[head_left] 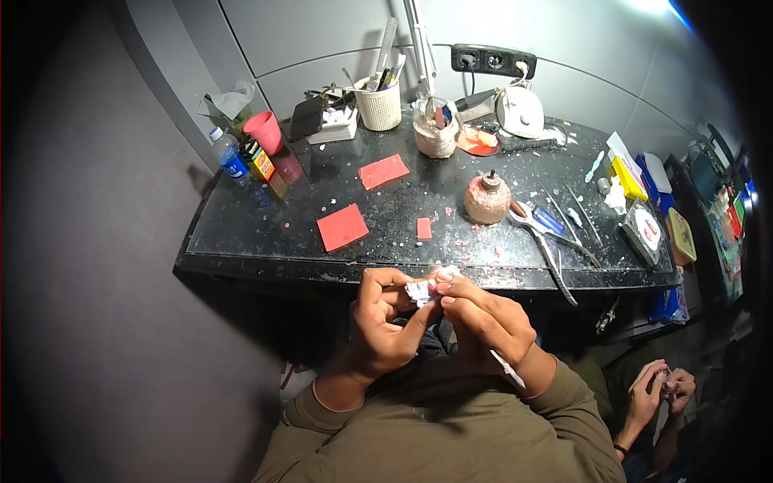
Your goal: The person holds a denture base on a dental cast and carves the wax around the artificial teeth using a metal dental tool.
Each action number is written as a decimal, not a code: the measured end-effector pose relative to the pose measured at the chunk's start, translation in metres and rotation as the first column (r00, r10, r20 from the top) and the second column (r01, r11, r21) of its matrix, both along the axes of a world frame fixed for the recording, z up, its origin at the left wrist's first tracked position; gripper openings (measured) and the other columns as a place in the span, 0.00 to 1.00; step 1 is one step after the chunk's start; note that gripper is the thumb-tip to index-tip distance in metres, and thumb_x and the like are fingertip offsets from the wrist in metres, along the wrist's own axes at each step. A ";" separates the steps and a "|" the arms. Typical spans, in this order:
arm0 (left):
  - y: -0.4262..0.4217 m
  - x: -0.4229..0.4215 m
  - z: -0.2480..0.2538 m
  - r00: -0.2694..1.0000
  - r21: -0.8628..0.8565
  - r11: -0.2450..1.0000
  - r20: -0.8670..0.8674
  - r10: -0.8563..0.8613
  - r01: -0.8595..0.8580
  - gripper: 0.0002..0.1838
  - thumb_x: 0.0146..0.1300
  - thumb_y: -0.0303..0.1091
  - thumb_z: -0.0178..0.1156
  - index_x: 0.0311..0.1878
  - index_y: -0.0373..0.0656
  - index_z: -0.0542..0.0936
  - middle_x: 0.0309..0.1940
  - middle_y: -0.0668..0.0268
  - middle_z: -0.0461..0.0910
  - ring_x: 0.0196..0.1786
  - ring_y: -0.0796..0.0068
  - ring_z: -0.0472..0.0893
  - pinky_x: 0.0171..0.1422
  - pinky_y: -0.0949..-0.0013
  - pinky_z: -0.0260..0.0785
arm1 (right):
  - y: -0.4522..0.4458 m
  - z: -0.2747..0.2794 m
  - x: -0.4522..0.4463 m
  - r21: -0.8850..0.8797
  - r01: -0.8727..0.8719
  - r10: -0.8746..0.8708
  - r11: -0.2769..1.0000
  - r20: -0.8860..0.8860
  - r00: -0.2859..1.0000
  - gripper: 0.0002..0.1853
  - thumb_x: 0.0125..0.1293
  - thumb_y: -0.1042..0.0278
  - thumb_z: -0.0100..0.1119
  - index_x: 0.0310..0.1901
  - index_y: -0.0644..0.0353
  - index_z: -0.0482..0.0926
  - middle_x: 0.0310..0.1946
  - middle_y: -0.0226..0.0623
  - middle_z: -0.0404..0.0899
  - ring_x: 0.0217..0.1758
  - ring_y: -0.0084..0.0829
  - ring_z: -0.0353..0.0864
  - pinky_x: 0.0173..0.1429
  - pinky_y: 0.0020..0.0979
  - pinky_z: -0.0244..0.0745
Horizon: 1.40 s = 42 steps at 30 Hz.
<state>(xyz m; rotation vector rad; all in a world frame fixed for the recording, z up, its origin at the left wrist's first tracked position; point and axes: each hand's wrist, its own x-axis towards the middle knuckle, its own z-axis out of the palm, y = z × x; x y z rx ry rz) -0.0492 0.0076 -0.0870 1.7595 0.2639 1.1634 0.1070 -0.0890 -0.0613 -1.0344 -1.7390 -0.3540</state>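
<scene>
We hold a small, ridged white piece with a pink patch (419,292) in front of the round, pink-smeared pot with a dark metal neck (488,201), our landmark, and a little to its left. The fingers of our left hand (385,324) are clamped on the piece from its left side; those of our right hand (491,318) close in on its other side, with a thin, pale rod-like tool (507,369) sticking out below that palm. Our hands hide part of the front edge of the black, crumb-strewn worktop (274,229). Left of the pot we see a small red rectangle (424,229), a larger red sheet (342,227) and, further back, another red sheet (383,171). Just right of the pot, long metal pliers (541,237) reach out over the front edge, near a blue-handled tool (551,220). Behind the pot stand a plaster-caked jar (436,137) and a red-and-orange smeared dish (480,145); behind and left, a white woven cup of tools (378,109). Well right of it and nearer us, another person's hands (656,390) meet around something too small to tell.
</scene>
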 end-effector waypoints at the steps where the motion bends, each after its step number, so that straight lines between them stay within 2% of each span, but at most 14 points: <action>1: -0.001 -0.002 0.002 0.999 -0.098 0.994 -0.001 -0.055 0.054 0.21 0.64 0.18 0.67 0.52 0.34 0.65 0.44 0.46 0.86 0.44 0.74 0.87 0.45 0.76 0.79 | 0.001 0.001 0.002 -0.005 -0.021 0.022 1.000 0.004 1.000 0.12 0.60 0.86 0.67 0.46 0.76 0.81 0.46 0.57 0.84 0.50 0.47 0.89 0.52 0.39 0.87; 4: 0.000 -0.005 0.008 0.991 -0.222 0.968 -0.034 -0.127 0.117 0.20 0.65 0.19 0.66 0.52 0.33 0.64 0.40 0.50 0.87 0.41 0.77 0.87 0.43 0.77 0.77 | 0.004 -0.004 0.006 0.019 -0.040 0.040 0.999 -0.016 0.999 0.11 0.60 0.87 0.66 0.45 0.77 0.81 0.45 0.58 0.85 0.49 0.49 0.89 0.55 0.41 0.86; 8: -0.001 -0.004 0.014 0.987 -0.257 0.954 -0.007 -0.160 0.153 0.20 0.67 0.21 0.66 0.52 0.34 0.64 0.38 0.51 0.87 0.40 0.78 0.86 0.42 0.77 0.77 | 0.005 0.000 0.019 0.052 0.295 -0.281 0.954 -0.177 0.943 0.05 0.65 0.88 0.61 0.43 0.75 0.81 0.43 0.58 0.86 0.46 0.47 0.90 0.50 0.35 0.85; 11: 0.000 -0.004 0.011 0.984 -0.279 0.949 -0.057 -0.168 0.146 0.20 0.68 0.21 0.65 0.54 0.35 0.64 0.42 0.50 0.87 0.45 0.76 0.85 0.46 0.77 0.75 | 0.006 -0.005 0.023 0.049 0.278 -0.264 0.959 -0.198 0.944 0.05 0.68 0.85 0.60 0.45 0.74 0.79 0.42 0.56 0.86 0.45 0.43 0.90 0.47 0.32 0.85; 13: 0.001 -0.001 0.012 0.983 -0.240 0.957 -0.043 -0.179 0.164 0.19 0.70 0.23 0.63 0.55 0.34 0.64 0.41 0.52 0.87 0.44 0.77 0.85 0.46 0.76 0.76 | 0.007 -0.009 0.016 0.045 0.162 -0.134 0.986 -0.373 0.918 0.05 0.72 0.82 0.57 0.47 0.73 0.75 0.41 0.55 0.86 0.44 0.39 0.90 0.46 0.31 0.84; 16: 0.003 -0.001 0.011 0.974 -0.263 0.940 -0.005 -0.228 0.218 0.15 0.75 0.29 0.57 0.57 0.33 0.66 0.40 0.58 0.86 0.43 0.79 0.84 0.47 0.75 0.76 | -0.013 -0.010 0.018 -0.093 0.212 -0.230 0.973 -0.282 0.931 0.05 0.76 0.79 0.54 0.48 0.72 0.72 0.42 0.55 0.86 0.43 0.36 0.89 0.46 0.30 0.84; 17: 0.004 -0.002 0.011 0.963 -0.325 0.910 0.021 -0.267 0.259 0.14 0.79 0.33 0.53 0.59 0.33 0.68 0.39 0.60 0.84 0.42 0.80 0.82 0.48 0.75 0.74 | -0.004 -0.018 0.013 0.007 -0.132 0.112 0.991 -0.572 0.812 0.05 0.75 0.79 0.55 0.47 0.71 0.76 0.44 0.55 0.86 0.43 0.37 0.89 0.45 0.31 0.84; 18: 0.005 -0.003 0.011 0.964 -0.325 0.910 0.019 -0.266 0.258 0.14 0.79 0.33 0.53 0.59 0.33 0.68 0.39 0.60 0.84 0.42 0.80 0.82 0.48 0.75 0.74 | -0.002 -0.014 0.014 0.007 -0.133 0.113 0.991 -0.573 0.812 0.05 0.75 0.79 0.55 0.47 0.71 0.76 0.44 0.55 0.86 0.43 0.37 0.89 0.45 0.31 0.84; 20: 0.009 -0.005 0.013 0.980 -0.179 0.974 -0.113 -0.163 0.141 0.17 0.83 0.40 0.43 0.56 0.35 0.74 0.35 0.64 0.80 0.38 0.82 0.77 0.45 0.76 0.71 | 0.002 0.000 0.018 -0.030 -0.116 0.107 0.993 -0.205 0.973 0.06 0.70 0.80 0.61 0.47 0.70 0.79 0.46 0.54 0.86 0.43 0.40 0.90 0.45 0.32 0.85; 21: 0.007 0.000 0.011 0.992 -0.114 0.993 -0.109 -0.056 0.043 0.21 0.84 0.41 0.39 0.53 0.35 0.77 0.34 0.67 0.78 0.36 0.83 0.74 0.45 0.75 0.68 | 0.000 -0.001 0.014 -0.074 -0.138 0.119 0.988 -0.216 0.969 0.09 0.65 0.81 0.65 0.46 0.68 0.81 0.48 0.54 0.85 0.44 0.42 0.90 0.46 0.33 0.85; 28: 0.006 -0.004 0.014 0.987 -0.197 0.978 -0.127 -0.094 0.068 0.22 0.83 0.43 0.40 0.50 0.32 0.77 0.43 0.62 0.80 0.43 0.80 0.77 0.50 0.74 0.69 | 0.001 -0.004 0.000 -0.079 -0.141 0.119 0.987 -0.234 0.965 0.09 0.64 0.84 0.66 0.46 0.70 0.81 0.44 0.53 0.87 0.42 0.42 0.91 0.43 0.32 0.86; 32: 0.004 0.000 0.001 0.995 -0.215 0.973 -0.039 -0.097 0.087 0.14 0.80 0.36 0.49 0.57 0.33 0.69 0.42 0.59 0.81 0.45 0.80 0.79 0.49 0.75 0.72 | 0.001 -0.001 -0.001 -0.022 -0.041 0.035 0.999 -0.218 0.975 0.10 0.64 0.84 0.66 0.47 0.69 0.81 0.43 0.51 0.87 0.42 0.41 0.90 0.43 0.32 0.86; 37: 0.003 0.008 -0.007 0.988 -0.089 0.988 0.103 -0.114 0.124 0.21 0.70 0.26 0.65 0.55 0.33 0.62 0.52 0.44 0.82 0.54 0.71 0.84 0.57 0.70 0.79 | -0.002 0.000 -0.007 -0.004 0.069 -0.069 0.998 -0.175 0.982 0.09 0.65 0.82 0.66 0.47 0.68 0.82 0.41 0.51 0.87 0.44 0.42 0.90 0.48 0.33 0.84; 42: 0.002 0.011 -0.013 0.992 -0.002 0.999 0.114 -0.050 0.051 0.21 0.69 0.28 0.66 0.55 0.33 0.64 0.54 0.40 0.82 0.52 0.70 0.85 0.53 0.71 0.80 | -0.003 -0.001 -0.007 0.000 0.081 -0.080 0.997 -0.118 0.990 0.10 0.65 0.82 0.67 0.47 0.68 0.82 0.43 0.52 0.87 0.45 0.42 0.90 0.47 0.33 0.85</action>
